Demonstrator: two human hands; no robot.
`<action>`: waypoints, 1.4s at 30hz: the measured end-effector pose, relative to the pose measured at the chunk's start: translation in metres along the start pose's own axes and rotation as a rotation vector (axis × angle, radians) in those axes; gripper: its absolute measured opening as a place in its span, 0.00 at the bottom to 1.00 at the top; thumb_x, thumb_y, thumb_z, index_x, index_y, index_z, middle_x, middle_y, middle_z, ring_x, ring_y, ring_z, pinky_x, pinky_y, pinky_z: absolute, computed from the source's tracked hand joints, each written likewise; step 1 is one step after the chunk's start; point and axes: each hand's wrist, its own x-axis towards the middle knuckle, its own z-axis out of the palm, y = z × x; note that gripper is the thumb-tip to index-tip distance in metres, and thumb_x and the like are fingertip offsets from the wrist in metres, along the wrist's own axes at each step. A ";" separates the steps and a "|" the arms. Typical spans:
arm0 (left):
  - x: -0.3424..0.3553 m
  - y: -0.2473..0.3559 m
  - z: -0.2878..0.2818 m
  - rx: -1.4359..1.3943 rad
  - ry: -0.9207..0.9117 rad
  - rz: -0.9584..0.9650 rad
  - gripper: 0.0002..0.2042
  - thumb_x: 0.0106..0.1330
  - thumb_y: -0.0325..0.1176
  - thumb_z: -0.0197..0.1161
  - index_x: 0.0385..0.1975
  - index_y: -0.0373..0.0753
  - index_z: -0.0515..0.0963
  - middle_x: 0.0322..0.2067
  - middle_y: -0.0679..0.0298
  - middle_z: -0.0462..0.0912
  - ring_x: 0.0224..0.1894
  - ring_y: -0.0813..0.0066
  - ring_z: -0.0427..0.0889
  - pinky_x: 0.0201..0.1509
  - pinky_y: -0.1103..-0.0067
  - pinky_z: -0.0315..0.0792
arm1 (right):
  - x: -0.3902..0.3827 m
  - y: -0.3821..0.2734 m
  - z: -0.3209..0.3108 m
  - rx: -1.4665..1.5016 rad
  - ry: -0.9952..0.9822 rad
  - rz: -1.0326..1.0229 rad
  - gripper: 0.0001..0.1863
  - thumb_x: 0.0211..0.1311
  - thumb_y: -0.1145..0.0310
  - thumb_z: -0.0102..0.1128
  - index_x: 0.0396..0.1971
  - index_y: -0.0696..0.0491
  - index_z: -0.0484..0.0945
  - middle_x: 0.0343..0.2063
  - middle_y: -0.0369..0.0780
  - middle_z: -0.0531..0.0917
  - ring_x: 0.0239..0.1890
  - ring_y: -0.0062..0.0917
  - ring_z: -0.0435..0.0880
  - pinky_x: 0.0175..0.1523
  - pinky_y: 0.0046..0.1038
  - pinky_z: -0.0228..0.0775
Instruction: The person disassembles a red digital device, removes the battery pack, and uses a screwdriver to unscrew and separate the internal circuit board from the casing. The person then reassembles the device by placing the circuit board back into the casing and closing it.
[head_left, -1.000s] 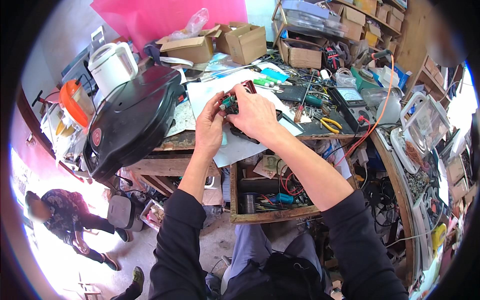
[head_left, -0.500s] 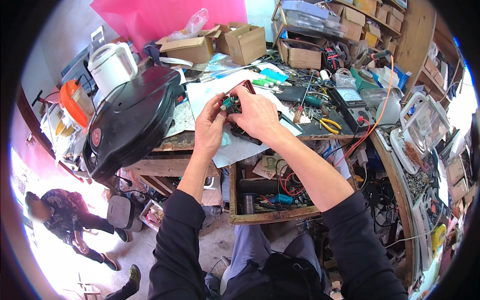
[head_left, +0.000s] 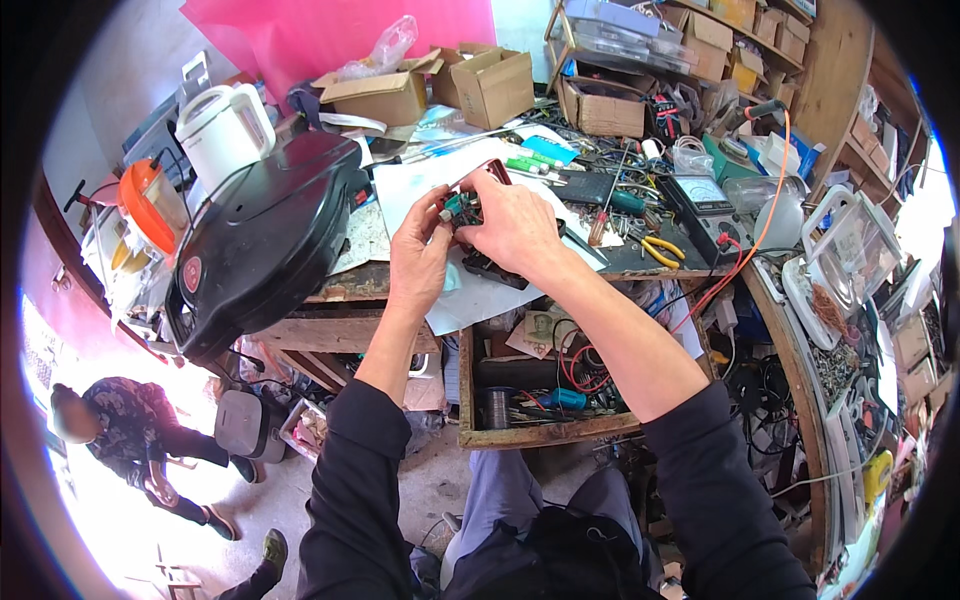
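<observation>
Over white paper on the workbench, both my hands close round a small electronic assembly with a green part. My left hand grips it from the left, thumb and fingers bent against its side. From the right, my right hand covers much of it, fingers curled over the top. A dark red casing edge shows just beyond the right fingers. Below the right hand lies a black part on the paper. Whether these pieces are joined to the assembly is hidden.
Left of my hands rests a large black appliance lid. Pliers with yellow handles, an analog multimeter and scattered tools lie to the right. An open drawer juts out below. Another person is at lower left.
My hands keep their grip on the assembly and have barely shifted. At the lower left, a shoe has moved slightly to the right.
</observation>
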 end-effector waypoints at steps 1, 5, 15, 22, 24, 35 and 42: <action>0.000 0.000 0.000 0.000 0.000 -0.006 0.22 0.74 0.18 0.55 0.68 0.37 0.74 0.54 0.60 0.83 0.53 0.76 0.81 0.57 0.77 0.77 | 0.000 0.001 0.000 -0.001 0.003 0.001 0.31 0.51 0.59 0.78 0.56 0.48 0.79 0.36 0.47 0.90 0.42 0.46 0.89 0.48 0.46 0.79; 0.001 -0.003 -0.001 0.009 0.004 0.009 0.22 0.74 0.18 0.55 0.67 0.37 0.74 0.54 0.60 0.83 0.53 0.76 0.81 0.58 0.77 0.77 | 0.001 0.001 0.002 -0.004 0.011 -0.016 0.31 0.51 0.59 0.78 0.56 0.48 0.79 0.36 0.46 0.90 0.43 0.46 0.89 0.48 0.46 0.79; -0.002 0.003 0.001 -0.050 -0.014 -0.002 0.22 0.76 0.18 0.52 0.69 0.38 0.72 0.55 0.59 0.82 0.52 0.77 0.81 0.55 0.78 0.80 | -0.008 0.000 -0.008 0.047 0.010 -0.083 0.26 0.56 0.63 0.75 0.55 0.48 0.79 0.38 0.46 0.89 0.44 0.45 0.88 0.49 0.45 0.78; -0.002 0.006 0.005 -0.117 -0.023 0.003 0.23 0.76 0.15 0.49 0.69 0.36 0.71 0.58 0.57 0.81 0.55 0.76 0.81 0.58 0.77 0.79 | -0.022 0.033 -0.024 0.010 0.114 -0.309 0.13 0.61 0.66 0.71 0.44 0.50 0.83 0.38 0.44 0.86 0.46 0.43 0.85 0.52 0.42 0.76; -0.001 0.001 0.003 -0.098 -0.029 0.026 0.23 0.76 0.15 0.49 0.69 0.37 0.71 0.59 0.58 0.81 0.56 0.76 0.81 0.59 0.77 0.79 | -0.026 0.043 -0.037 -0.024 0.043 -0.423 0.10 0.58 0.70 0.67 0.40 0.52 0.84 0.41 0.44 0.86 0.49 0.43 0.83 0.57 0.42 0.75; 0.004 -0.002 0.003 -0.100 -0.018 0.026 0.24 0.77 0.17 0.50 0.71 0.38 0.70 0.58 0.58 0.81 0.54 0.76 0.83 0.59 0.76 0.81 | -0.047 0.071 -0.044 -0.180 -0.029 -0.556 0.22 0.51 0.76 0.71 0.49 0.48 0.84 0.49 0.38 0.85 0.55 0.38 0.81 0.58 0.39 0.73; -0.001 0.010 0.002 -0.133 0.002 -0.065 0.24 0.75 0.16 0.49 0.69 0.36 0.71 0.55 0.56 0.82 0.52 0.73 0.83 0.55 0.75 0.83 | -0.020 0.069 -0.059 0.249 -0.119 -0.438 0.15 0.62 0.70 0.71 0.49 0.52 0.85 0.43 0.43 0.88 0.47 0.39 0.87 0.54 0.34 0.78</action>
